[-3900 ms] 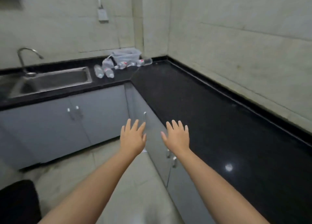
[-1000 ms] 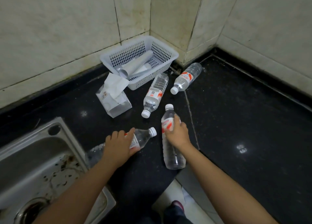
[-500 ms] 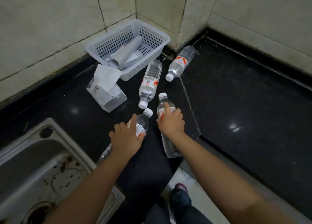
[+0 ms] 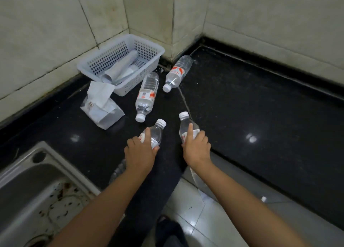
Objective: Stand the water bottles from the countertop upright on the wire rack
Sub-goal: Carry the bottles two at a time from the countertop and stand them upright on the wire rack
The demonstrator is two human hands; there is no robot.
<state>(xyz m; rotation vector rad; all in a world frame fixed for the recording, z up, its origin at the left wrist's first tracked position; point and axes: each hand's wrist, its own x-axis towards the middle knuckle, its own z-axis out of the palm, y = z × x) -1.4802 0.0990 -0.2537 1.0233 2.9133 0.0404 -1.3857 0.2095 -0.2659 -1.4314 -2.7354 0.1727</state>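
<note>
**Inspector A:** The person takes two bottles at once. The left hand has its grip curled over the left bottle at the label; the right hand wraps the right bottle just below the shoulder, index finger lying straight along the neck.

**Inspector B:** Why hold there?

**Inspector A:** In my judgement, the label band is the stiffest stretch of a thin plastic bottle, so it crushes least. Both caps point far, away from the person, which suits swinging each bottle upright by a turn of the wrist.

**Inspector B:** Are they lifted?

**Inspector A:** That cannot be told. The right bottle's base projects past the near edge of the black tabletop; the left one's base is hidden under the forearm.

**Inspector B:** What remains?

**Inspector A:** Two more lie flat and untouched: the middle bottle just beside the white basket, and the far bottle near the wall corner. A tissue pack sits left of them; the sink is near left.

**Inspector B:** And the wire rack?

**Inspector A:** Not in view. The task looks barely begun.
</note>
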